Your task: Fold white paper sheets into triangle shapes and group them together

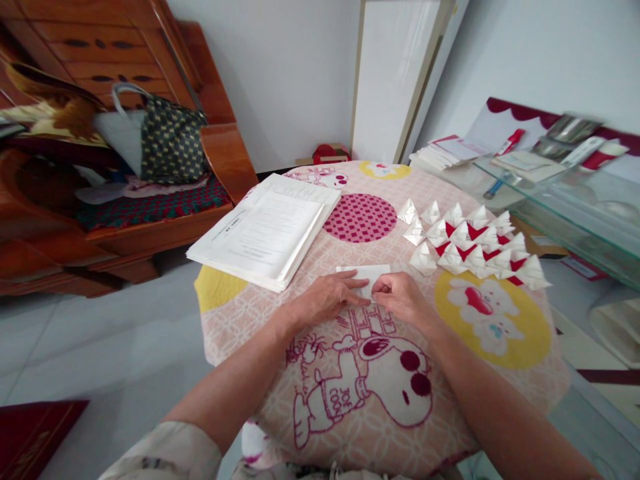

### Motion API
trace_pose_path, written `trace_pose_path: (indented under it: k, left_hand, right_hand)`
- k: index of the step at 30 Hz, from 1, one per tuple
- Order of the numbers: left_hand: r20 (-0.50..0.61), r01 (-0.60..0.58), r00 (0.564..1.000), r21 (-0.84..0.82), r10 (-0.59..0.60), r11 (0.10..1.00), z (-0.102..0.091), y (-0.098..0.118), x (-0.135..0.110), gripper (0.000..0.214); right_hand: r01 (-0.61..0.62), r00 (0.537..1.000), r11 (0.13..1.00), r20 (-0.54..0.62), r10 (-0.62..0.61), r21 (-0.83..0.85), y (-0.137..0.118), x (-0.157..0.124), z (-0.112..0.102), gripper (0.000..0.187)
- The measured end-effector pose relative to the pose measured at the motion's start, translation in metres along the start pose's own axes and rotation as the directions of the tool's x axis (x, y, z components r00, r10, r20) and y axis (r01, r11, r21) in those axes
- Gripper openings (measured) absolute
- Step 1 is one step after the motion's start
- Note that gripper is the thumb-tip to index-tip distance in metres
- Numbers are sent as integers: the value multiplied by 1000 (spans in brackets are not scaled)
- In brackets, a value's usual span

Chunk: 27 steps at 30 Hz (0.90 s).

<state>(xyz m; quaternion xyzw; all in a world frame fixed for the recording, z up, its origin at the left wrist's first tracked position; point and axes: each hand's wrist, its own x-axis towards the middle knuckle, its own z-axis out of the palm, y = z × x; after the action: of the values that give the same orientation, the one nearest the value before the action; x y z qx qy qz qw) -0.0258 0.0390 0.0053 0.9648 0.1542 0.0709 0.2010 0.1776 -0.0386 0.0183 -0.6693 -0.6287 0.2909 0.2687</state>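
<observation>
A small folded sheet of white paper [367,275] lies on the patterned tablecloth in front of me. My left hand [333,297] rests on its left side, fingers stretched out and lying over the paper. At the lower right edge, my right hand [400,297] pinches the paper between thumb and fingers, partly hiding that corner. To the right stand rows of folded white paper points [453,257], some with red pieces between them. A thick stack of printed white sheets [260,230] lies beyond my left hand.
The round table wears a pink tablecloth [350,380] with cartoon figures. A glass-topped table [575,227] at right holds papers, metal bowls and a red marker-like object [510,142]. A wooden bench [220,157] with a patterned bag [170,143] stands at left.
</observation>
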Motion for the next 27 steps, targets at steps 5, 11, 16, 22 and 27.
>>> trace_pose_path:
  k: [5, 11, 16, 22, 27]
  left_hand:
    - [-3, 13, 1000, -20, -13, 1000, -2, 1, -1, 56]
    - [-16, 8, 1000, -33, -8, 999, -2, 0, -2, 54]
    - [-24, 6, 1000, -25, -7, 1000, -1, -1, -2, 54]
    - [-31, 2, 1000, -29, -3, 1000, 0, -1, -3, 52]
    - [-35, 6, 999, -24, -7, 1000, 1, -2, -3, 55]
  right_hand:
    - [0, 1000, 995, 3, 0, -96, -4, -1, 3, 14]
    - [-27, 999, 993, 37, 31, -115, -3, -2, -2, 15]
    - [-72, 997, 985, 28, 78, -159, 7, -4, -17, 15]
    - [-91, 995, 980, 22, 96, -175, 19, -8, -40, 12]
    - [-10, 999, 992, -51, 17, 123, 13, -4, -25, 7]
